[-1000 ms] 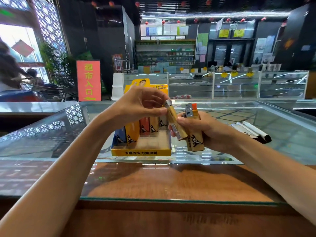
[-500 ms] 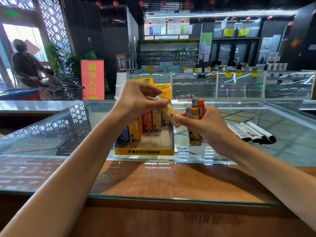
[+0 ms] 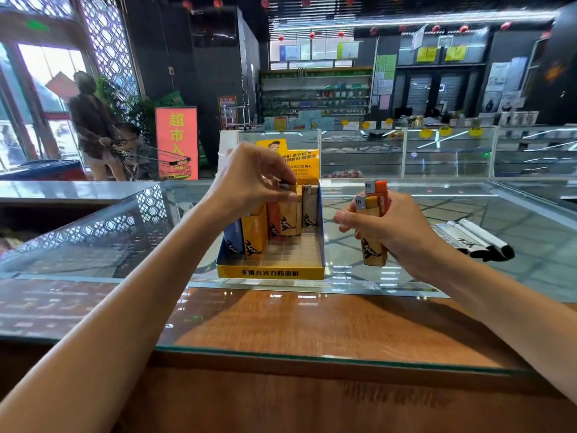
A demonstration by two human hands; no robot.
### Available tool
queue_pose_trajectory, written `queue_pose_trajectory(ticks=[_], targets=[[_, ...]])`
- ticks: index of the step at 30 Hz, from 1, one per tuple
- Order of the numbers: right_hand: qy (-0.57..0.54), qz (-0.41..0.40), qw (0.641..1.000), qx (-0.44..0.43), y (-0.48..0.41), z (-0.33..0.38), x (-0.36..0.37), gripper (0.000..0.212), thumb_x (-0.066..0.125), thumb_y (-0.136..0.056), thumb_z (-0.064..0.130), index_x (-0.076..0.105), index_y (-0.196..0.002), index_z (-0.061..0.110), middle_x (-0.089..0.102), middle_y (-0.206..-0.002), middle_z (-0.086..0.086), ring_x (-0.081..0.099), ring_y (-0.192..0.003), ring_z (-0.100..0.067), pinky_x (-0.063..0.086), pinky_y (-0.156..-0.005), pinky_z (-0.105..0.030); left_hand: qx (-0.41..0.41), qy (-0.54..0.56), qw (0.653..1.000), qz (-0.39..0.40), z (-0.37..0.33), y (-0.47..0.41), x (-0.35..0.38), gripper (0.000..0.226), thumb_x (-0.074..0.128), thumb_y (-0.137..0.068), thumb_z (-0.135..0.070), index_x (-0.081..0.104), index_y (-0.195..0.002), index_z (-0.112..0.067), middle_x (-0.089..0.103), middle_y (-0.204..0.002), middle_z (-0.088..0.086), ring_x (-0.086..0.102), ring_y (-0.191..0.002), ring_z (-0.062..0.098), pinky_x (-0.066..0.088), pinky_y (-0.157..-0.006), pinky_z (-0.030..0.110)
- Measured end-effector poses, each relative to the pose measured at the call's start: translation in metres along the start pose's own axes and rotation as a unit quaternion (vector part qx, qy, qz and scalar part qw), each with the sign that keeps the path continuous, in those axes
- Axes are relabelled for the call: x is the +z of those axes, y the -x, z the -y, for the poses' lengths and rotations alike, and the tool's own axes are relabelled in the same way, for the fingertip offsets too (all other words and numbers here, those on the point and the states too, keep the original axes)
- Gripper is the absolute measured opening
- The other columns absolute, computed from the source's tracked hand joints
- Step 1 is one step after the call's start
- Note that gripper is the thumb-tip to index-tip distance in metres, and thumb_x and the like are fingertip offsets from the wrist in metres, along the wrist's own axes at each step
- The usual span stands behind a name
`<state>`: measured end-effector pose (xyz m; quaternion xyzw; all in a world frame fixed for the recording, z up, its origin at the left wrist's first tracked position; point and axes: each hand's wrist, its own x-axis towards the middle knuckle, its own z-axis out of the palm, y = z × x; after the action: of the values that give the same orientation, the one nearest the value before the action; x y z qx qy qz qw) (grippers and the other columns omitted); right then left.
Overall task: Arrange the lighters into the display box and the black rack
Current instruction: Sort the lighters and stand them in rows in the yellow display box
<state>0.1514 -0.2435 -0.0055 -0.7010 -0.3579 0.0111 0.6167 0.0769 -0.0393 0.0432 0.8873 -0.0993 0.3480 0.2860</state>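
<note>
Pinching the metal head of a tan lighter [image 3: 288, 218] at frame centre, the left hand [image 3: 253, 179] is holding it upright, long axis vertical, seemingly seated in the yellow display box [image 3: 271, 272]. At centre right, the right hand [image 3: 393, 228] is gripping an orange lighter [image 3: 382, 190] and a yellow lighter [image 3: 373, 253], both standing head-up. White lighters [image 3: 468, 237] are lying flat on the glass counter [image 3: 93, 245].

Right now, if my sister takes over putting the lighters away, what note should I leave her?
Left hand pinches the top of a tan lighter, upright in the display box.
Right hand grips a bundle of lighters.
Done: several lighters stand at the box's back.
To do: the bundle, the white lighters lying on the glass counter.
No black rack in view.
</note>
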Motion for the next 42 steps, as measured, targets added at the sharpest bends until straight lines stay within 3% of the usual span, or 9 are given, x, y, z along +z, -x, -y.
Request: queue_pose_trajectory(ticks=[4, 13, 17, 21, 24, 28, 37, 40, 42], targets=[[-0.004, 0.011, 1.0, 0.01, 0.001, -0.001, 0.002, 0.029, 0.077, -0.061, 0.035, 0.063, -0.08, 0.017, 0.071, -0.069, 0.002, 0.068, -0.07, -0.012, 0.05, -0.066, -0.028, 0.007, -0.012, 1.0, 0.019, 0.0, 0.004, 0.005, 0.023, 0.082, -0.066, -0.007, 0.072, -0.086, -0.002, 0.072, -0.082, 0.007, 0.071, -0.075, 0.017, 0.059, -0.07, 0.029], [-0.018, 0.035, 0.999, 0.02, 0.001, -0.004, 0.002, 0.036, 0.077, -0.055, 0.038, 0.064, -0.08, 0.017, 0.07, -0.068, 0.003, 0.067, -0.065, -0.011, 0.051, -0.065, -0.027, 0.021, -0.078, 0.996, 0.021, 0.001, 0.006, 0.01, 0.022, 0.081, -0.068, -0.007, 0.074, -0.088, -0.003, 0.072, -0.087, 0.007, 0.069, -0.076, 0.011, 0.057, -0.068, 0.02], [-0.022, 0.039, 0.999, 0.018, 0.002, -0.004, 0.002, 0.034, 0.076, -0.056, 0.037, 0.064, -0.08, 0.018, 0.07, -0.067, 0.005, 0.067, -0.065, -0.01, 0.05, -0.067, -0.027, 0.014, -0.103, 0.994, 0.029, 0.005, 0.005, 0.012, 0.024, 0.081, -0.068, -0.01, 0.075, -0.092, -0.008, 0.069, -0.095, 0.007, 0.064, -0.084, 0.017, 0.056, -0.071, 0.027], [-0.034, 0.062, 0.997, 0.028, 0.003, -0.003, 0.003, 0.026, 0.078, -0.064, 0.03, 0.063, -0.078, 0.014, 0.066, -0.063, 0.002, 0.063, -0.062, -0.012, 0.049, -0.065, -0.027, 0.021, -0.148, 0.989, 0.02, 0.009, 0.003, 0.012, 0.025, 0.081, -0.068, -0.015, 0.075, -0.093, -0.015, 0.063, -0.097, 0.004, 0.053, -0.086, 0.013, 0.038, -0.063, 0.007], [-0.035, 0.109, 0.993, 0.025, 0.007, 0.001, 0.005, 0.027, 0.078, -0.064, 0.034, 0.06, -0.071, 0.014, 0.06, -0.058, -0.001, 0.058, -0.056, -0.012, 0.046, -0.054, -0.021, 0.034, -0.147, 0.988, 0.027, 0.01, 0.004, 0.013, 0.023, 0.079, -0.072, -0.015, 0.074, -0.094, -0.013, 0.064, -0.094, 0.005, 0.054, -0.079, 0.012, 0.043, -0.062, 0.009], [-0.044, 0.142, 0.989, 0.019, 0.009, 0.004, 0.007, 0.024, 0.078, -0.064, 0.03, 0.061, -0.071, 0.015, 0.059, -0.056, -0.001, 0.057, -0.053, -0.01, 0.046, -0.05, -0.017, 0.08, -0.053, 0.995, -0.001, -0.005, 0.007, 0.013, 0.019, 0.073, -0.079, -0.025, 0.074, -0.094, -0.012, 0.067, -0.083, -0.006, 0.061, -0.074, 0.009, 0.044, -0.062, 0.012], [-0.092, 0.171, 0.981, 0.008, 0.008, 0.0, 0.011, 0.012, 0.077, -0.059, 0.03, 0.07, -0.064, 0.023, 0.061, -0.057, 0.004, 0.059, -0.056, -0.009, 0.049, -0.055, -0.017, 0.072, 0.093, 0.984, 0.13, -0.027, 0.014, 0.024, 0.029, 0.073, -0.073, -0.027, 0.072, -0.092, -0.006, 0.072, -0.085, 0.005, 0.068, -0.076, 0.015, 0.057, -0.07, 0.034], [-0.072, 0.159, 0.985, 0.01, 0.009, 0.0, 0.013, 0.026, 0.075, -0.056, 0.042, 0.069, -0.066, 0.018, 0.061, -0.058, 0.0, 0.059, -0.058, -0.012, 0.051, -0.059, -0.022, 0.056, 0.102, 0.982, 0.15, -0.026, 0.014, 0.023, 0.023, 0.075, -0.073, -0.019, 0.072, -0.091, -0.005, 0.072, -0.083, 0.004, 0.067, -0.074, 0.009, 0.057, -0.069, 0.03], [-0.04, 0.142, 0.989, 0.004, 0.009, 0.002, 0.017, 0.055, 0.064, -0.057, 0.058, 0.064, -0.072, 0.005, 0.058, -0.061, -0.006, 0.055, -0.058, -0.017, 0.047, -0.06, -0.027, 0.041, 0.122, 0.978, 0.163, -0.025, 0.015, 0.022, 0.022, 0.075, -0.074, -0.015, 0.071, -0.092, -0.004, 0.072, -0.084, 0.006, 0.067, -0.073, 0.007, 0.056, -0.067, 0.023]])
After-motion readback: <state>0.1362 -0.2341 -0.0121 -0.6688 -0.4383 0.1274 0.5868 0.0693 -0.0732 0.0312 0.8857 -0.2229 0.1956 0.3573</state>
